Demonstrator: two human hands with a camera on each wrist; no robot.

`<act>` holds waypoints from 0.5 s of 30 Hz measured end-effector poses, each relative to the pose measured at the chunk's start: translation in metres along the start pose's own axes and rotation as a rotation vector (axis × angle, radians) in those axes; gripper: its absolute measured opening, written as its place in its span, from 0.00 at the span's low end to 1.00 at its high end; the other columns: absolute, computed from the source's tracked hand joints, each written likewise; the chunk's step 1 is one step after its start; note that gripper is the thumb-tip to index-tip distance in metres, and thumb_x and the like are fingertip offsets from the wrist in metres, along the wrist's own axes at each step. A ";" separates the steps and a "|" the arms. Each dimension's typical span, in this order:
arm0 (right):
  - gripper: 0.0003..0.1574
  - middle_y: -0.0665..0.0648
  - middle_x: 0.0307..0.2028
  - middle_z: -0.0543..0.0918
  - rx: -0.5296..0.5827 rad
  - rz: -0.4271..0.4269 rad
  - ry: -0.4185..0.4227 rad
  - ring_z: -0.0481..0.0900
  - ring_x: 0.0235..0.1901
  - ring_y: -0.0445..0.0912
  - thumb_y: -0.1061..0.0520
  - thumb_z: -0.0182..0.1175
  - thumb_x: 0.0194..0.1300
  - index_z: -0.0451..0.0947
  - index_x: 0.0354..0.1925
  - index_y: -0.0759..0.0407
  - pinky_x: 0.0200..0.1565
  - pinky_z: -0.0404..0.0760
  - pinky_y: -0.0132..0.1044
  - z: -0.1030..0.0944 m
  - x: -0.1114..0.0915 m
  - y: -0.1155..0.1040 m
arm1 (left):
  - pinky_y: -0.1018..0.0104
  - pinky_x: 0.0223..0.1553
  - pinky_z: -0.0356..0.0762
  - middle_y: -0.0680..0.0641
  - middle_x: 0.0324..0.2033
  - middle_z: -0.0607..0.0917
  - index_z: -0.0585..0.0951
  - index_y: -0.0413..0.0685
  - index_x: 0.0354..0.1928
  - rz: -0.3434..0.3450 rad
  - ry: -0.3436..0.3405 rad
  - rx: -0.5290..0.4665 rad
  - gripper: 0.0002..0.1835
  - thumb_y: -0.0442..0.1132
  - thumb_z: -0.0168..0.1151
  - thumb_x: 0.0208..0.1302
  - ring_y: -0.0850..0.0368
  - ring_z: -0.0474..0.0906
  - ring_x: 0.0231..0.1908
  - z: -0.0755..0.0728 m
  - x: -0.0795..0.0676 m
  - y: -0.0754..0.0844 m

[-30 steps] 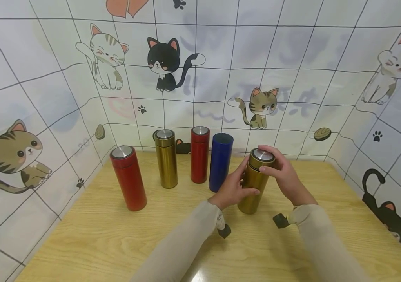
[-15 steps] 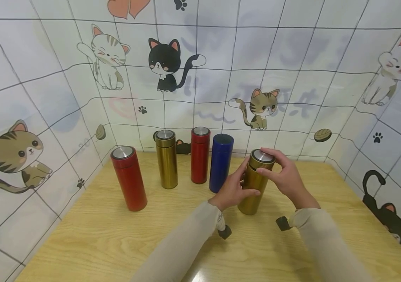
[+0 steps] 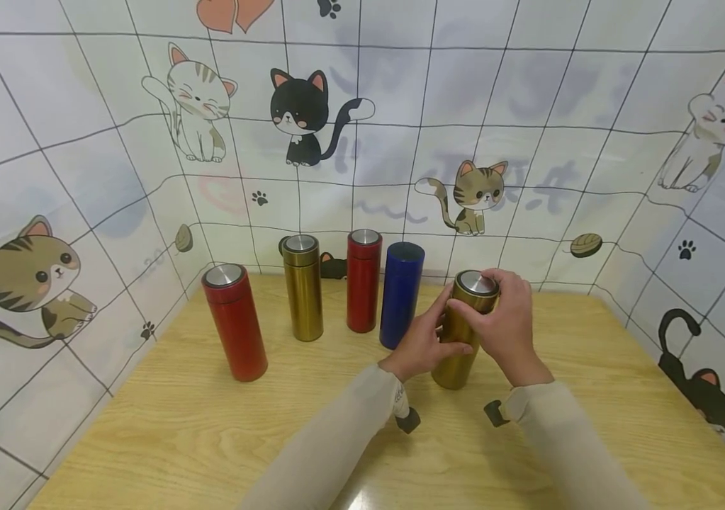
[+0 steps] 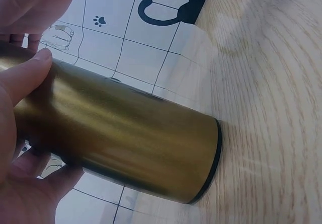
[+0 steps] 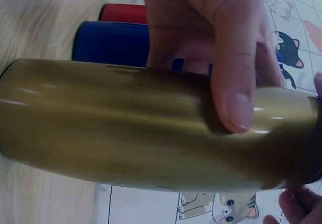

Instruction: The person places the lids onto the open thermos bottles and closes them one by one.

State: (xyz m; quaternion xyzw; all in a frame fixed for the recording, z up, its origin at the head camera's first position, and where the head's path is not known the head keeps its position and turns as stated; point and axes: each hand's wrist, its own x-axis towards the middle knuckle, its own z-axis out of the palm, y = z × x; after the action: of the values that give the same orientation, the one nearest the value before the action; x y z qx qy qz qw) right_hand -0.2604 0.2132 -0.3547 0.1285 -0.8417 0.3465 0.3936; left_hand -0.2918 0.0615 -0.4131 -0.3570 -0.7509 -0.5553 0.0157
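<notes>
A gold thermos flask [image 3: 456, 365] stands upright on the table, its lid topped with a silver disc [image 3: 478, 283]. My left hand [image 3: 422, 343] grips the flask's body from the left, thumb across the front. The right hand [image 3: 504, 322] holds the lid end, its thumb over the front and its fingers round the far right side. In the left wrist view the black-rimmed base of the gold flask [image 4: 146, 133] sits on the wood. Only a few right fingertips [image 5: 297, 204] show in the right wrist view, by the lid end.
Left of the held flask stand a blue flask [image 3: 400, 301] with a dark top, a red flask [image 3: 362, 297], a second gold flask [image 3: 305, 304] and a larger-looking red flask [image 3: 239, 336]. Cat-patterned sheeting [image 3: 388, 142] encloses the wooden table [image 3: 164, 439] behind and at both sides.
My right hand has turned about the lid, its thumb shifting left across the front and its wrist moving left. The left hand keeps its grip, and the flask stays in place.
</notes>
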 end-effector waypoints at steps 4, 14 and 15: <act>0.40 0.64 0.55 0.71 0.173 0.071 -0.166 0.66 0.54 0.57 0.55 0.71 0.57 0.66 0.62 0.64 0.53 0.66 0.54 -0.008 0.001 0.002 | 0.57 0.59 0.71 0.56 0.70 0.63 0.41 0.78 0.75 0.003 -0.005 -0.008 0.57 0.42 0.72 0.57 0.52 0.66 0.65 0.000 -0.001 0.001; 0.35 0.57 0.62 0.70 0.507 0.150 -0.505 0.69 0.60 0.45 0.62 0.59 0.69 0.62 0.71 0.53 0.59 0.69 0.32 -0.036 0.013 0.016 | 0.55 0.60 0.71 0.51 0.70 0.64 0.41 0.74 0.76 -0.003 0.000 -0.007 0.57 0.40 0.73 0.57 0.51 0.66 0.65 -0.002 0.000 0.001; 0.36 0.57 0.62 0.71 0.478 0.146 -0.499 0.69 0.61 0.47 0.62 0.60 0.68 0.63 0.71 0.53 0.61 0.68 0.36 -0.037 0.013 0.016 | 0.55 0.60 0.70 0.51 0.70 0.64 0.41 0.74 0.76 -0.004 -0.001 -0.005 0.57 0.40 0.73 0.57 0.51 0.66 0.65 -0.002 0.000 0.001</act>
State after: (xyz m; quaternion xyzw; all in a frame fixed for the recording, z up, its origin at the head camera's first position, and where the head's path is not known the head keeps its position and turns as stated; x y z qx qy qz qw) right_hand -0.2560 0.2507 -0.3362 0.2373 -0.8139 0.5190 0.1088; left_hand -0.2919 0.0603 -0.4115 -0.3560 -0.7501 -0.5571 0.0133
